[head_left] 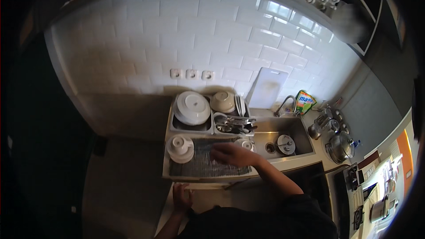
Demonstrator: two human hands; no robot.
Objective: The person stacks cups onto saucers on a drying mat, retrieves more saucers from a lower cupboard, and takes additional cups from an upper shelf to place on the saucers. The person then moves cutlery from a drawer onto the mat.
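Note:
My right hand (233,155) reaches over the dark grey drying mat (204,169), palm down, fingers stretched toward the left. Nothing shows in it; whether it touches the mat I cannot tell. Partly behind it sits a white cup or bowl (245,144) at the mat's right end. On the left end, white cups (179,143) rest on stacked saucers (182,156). Lower down, my left hand (182,198) is beside a pale open drawer or shelf (206,194) below the counter edge. Its fingers look loosely bent and apart, with nothing visible in them.
Behind the mat, a metal rack holds upturned white plates (193,107), bowls (222,102) and cutlery (232,125). Rightward lie the steel sink (301,139) with a plate inside, a faucet (288,102), a pouch (305,102), pots (341,145) and a stove (354,194). A white cutting board (268,87) leans on the wall.

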